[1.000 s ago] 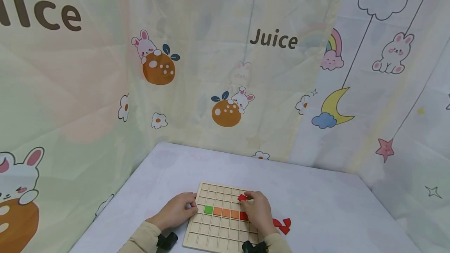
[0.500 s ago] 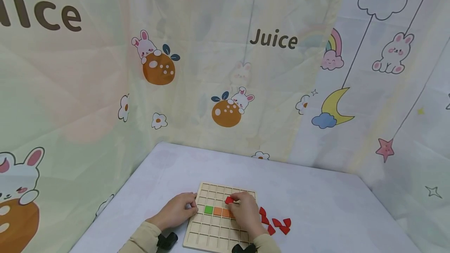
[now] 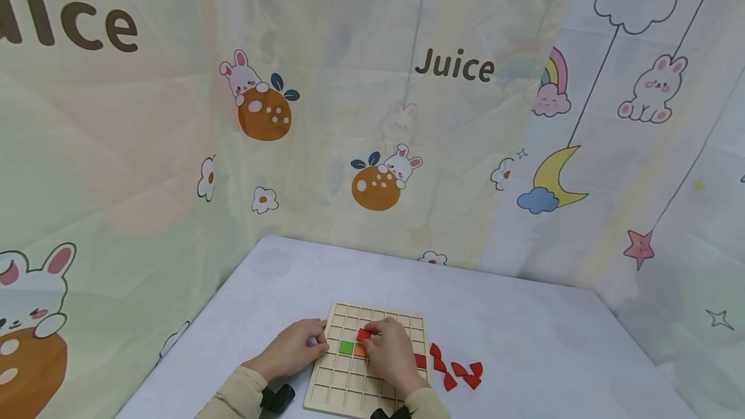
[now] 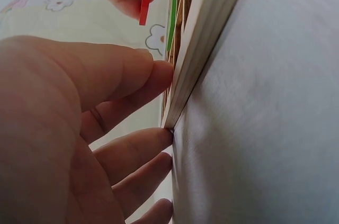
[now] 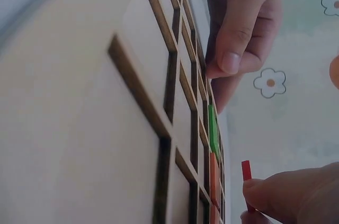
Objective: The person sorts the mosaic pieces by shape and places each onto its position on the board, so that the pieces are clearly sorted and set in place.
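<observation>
The red tile (image 3: 363, 334) is pinched in the fingertips of the right hand (image 3: 388, 353), just above the wooden grid board (image 3: 349, 386), near the green tile (image 3: 346, 347). The board's left edge is braced by the left hand (image 3: 293, 348), fingers straight. The tile should be levelled and centred over one cell, clear of the ribs, while the loose red pieces (image 3: 456, 370) to the right are left undisturbed.

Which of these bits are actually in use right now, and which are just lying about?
In use:
right hand pinching a red tile
left hand touching the wooden grid board
green tile in the board

Lying about:
loose red pieces on the tablecloth
</observation>
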Motion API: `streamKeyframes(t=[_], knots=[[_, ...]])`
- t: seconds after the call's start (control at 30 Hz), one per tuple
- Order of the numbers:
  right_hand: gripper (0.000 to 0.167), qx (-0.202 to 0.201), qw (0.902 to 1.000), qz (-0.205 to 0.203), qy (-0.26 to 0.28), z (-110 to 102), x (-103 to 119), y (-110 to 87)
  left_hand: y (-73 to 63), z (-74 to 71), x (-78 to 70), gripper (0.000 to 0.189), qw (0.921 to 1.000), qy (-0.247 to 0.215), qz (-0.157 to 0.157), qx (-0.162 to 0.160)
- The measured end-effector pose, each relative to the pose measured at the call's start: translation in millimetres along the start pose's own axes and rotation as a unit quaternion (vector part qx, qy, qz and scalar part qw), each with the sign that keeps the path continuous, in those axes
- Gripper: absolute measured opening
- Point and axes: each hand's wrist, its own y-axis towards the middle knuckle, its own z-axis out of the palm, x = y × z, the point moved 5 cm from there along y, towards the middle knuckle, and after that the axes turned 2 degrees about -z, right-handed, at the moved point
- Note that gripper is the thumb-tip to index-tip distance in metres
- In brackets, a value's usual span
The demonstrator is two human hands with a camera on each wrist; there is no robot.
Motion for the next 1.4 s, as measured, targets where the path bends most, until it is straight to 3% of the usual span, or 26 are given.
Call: streamKeyframes(t=[0.33,0.9,1.4], knots=[[0.018,0.022,0.9997,-0.006,-0.004,15.0,13.8,3.4,-0.5,-1.2,-0.4,0.021,0.9999,-0.010,0.004,0.007],[0.019,0.033,0.9986,-0.038,-0.014,29.2,28.0,5.1,-2.2,-5.0,-3.3,0.021,0.9997,0.022,0.013,0.005],[0.017,0.047,0.9983,-0.035,-0.003,37.2,33.8,5.8,-1.2,-5.1,-2.2,0.023,0.9989,0.043,0.017,-0.002]])
